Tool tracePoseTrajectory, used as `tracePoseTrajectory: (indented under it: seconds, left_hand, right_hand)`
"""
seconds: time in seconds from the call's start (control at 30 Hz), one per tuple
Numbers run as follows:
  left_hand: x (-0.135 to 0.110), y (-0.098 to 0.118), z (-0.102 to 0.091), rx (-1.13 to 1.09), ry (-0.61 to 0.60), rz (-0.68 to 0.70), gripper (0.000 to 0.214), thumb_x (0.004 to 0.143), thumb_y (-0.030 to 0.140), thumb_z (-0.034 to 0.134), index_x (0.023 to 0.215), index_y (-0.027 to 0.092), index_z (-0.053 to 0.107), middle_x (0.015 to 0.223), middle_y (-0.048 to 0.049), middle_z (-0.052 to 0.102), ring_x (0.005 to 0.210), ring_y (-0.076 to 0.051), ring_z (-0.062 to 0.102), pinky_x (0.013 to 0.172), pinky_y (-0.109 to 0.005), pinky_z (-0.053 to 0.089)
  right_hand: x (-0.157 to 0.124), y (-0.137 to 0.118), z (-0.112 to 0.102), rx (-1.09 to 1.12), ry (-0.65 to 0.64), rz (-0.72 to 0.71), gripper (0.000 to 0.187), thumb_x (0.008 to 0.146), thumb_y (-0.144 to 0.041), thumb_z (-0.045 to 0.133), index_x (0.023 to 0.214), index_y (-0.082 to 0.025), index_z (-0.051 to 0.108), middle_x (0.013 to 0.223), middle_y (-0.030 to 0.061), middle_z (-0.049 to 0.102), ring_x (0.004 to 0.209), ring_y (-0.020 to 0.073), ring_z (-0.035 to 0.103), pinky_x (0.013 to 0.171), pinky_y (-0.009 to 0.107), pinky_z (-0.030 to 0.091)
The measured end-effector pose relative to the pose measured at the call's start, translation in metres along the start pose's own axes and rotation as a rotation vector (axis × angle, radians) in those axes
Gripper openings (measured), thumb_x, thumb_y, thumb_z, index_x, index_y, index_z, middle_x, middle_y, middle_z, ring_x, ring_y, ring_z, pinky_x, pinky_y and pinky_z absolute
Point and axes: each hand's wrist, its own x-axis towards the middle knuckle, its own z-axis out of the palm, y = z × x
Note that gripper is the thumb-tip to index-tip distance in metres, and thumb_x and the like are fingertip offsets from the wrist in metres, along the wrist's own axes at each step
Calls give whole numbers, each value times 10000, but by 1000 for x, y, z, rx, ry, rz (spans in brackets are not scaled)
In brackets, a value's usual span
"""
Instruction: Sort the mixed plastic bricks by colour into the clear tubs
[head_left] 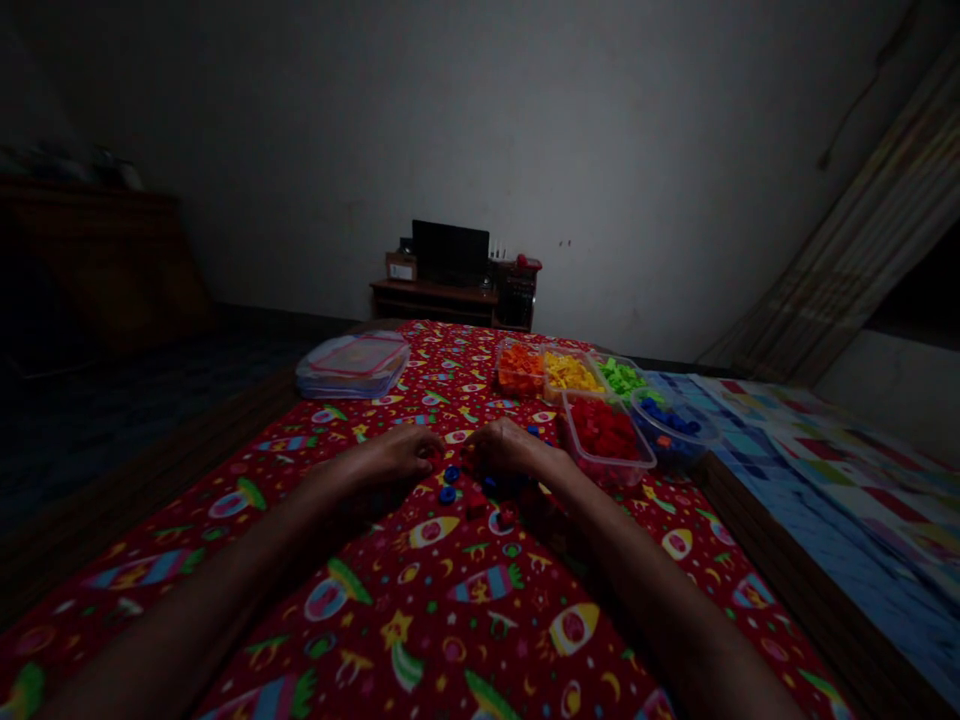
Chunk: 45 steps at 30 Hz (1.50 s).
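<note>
- left hand [394, 458] and right hand [510, 448] side by side near the middle of the red rocket-print cloth [420, 610], palms down, fingers loosely curled; any grip impossible to tell
- loose blue and red plastic pieces [448, 494] scattered between and just below both hands
- tub of red pieces [604, 438] beside tub of blue pieces [670, 425], near the cloth's right edge
- tubs of orange pieces [519, 370], yellow pieces [568, 373] and green pieces [619, 378] in a row along the far edge
- stacked clear lids [352, 365] near the far left corner

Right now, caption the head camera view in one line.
Left hand and right hand over loose blue and red pieces on rocket-print cloth, beside a red-filled tub.
</note>
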Motion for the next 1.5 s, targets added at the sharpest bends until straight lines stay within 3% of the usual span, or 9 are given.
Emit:
tracePoseTrajectory:
  seconds: [0.2,0.33,0.43,0.6,0.77,0.93,1.1,1.33,1.5]
  left_hand:
    - [9,3,17,-63,179,10,319,686,279,556,954,202,711,891,-53,694,808,-204,613,728,-256,449]
    - [12,0,22,-138,213,16,310,674,294,578,937,207,718,912,-53,698,811,-201,604,743,-259,451]
    - [13,-4,25,-203,211,7,327,671,339,581,929,193,719,874,-47,691,761,-194,590,688,-255,447]
    - [12,-7,25,-289,134,-19,347,665,384,573,892,162,712,768,-32,650,674,-172,552,599,-242,415]
    - [12,-12,25,-374,118,-23,364,659,379,583,944,177,687,765,-20,625,663,-157,528,582,-229,412]
    - [11,-17,26,-414,101,-25,404,666,434,590,947,159,682,762,-24,605,665,-159,528,574,-233,408]
    - [12,-17,25,-466,94,-29,450,654,471,597,966,155,670,715,-10,595,644,-157,528,565,-233,405]
    - [13,-15,25,-439,113,20,438,664,476,589,953,159,678,742,-24,620,657,-157,535,572,-231,410]
    - [9,-10,22,-399,101,50,379,693,476,564,861,164,696,704,-29,630,635,-159,534,555,-235,404]
  right_hand:
    - [8,-16,6,-208,4,111,266,855,-183,465,977,-153,699,846,116,700,716,172,611,587,238,364]
    - [10,-27,10,-278,75,218,278,887,-273,450,984,-170,690,880,129,697,792,197,621,613,247,364]
    - [4,-19,-2,-223,170,259,260,872,-255,461,965,-189,694,885,105,702,804,190,626,623,237,368]
    - [-4,33,-55,-156,331,404,259,814,-224,524,999,-199,703,915,66,714,791,165,635,642,219,393]
    - [10,106,-110,-283,382,632,259,768,-152,527,934,-153,725,921,115,712,822,189,649,654,229,420]
    - [23,141,-136,-333,512,728,343,805,-219,532,1102,-110,664,1048,164,681,952,202,632,782,259,454]
    - [10,122,-132,-185,565,667,306,819,-232,507,1027,-104,690,914,134,709,828,185,663,770,275,485]
    - [-27,57,-84,370,533,515,285,853,-242,474,1020,-104,658,753,80,691,583,122,640,569,223,496]
    - [-33,11,-52,89,397,434,211,773,-109,497,842,-126,696,727,56,678,640,131,618,571,194,407]
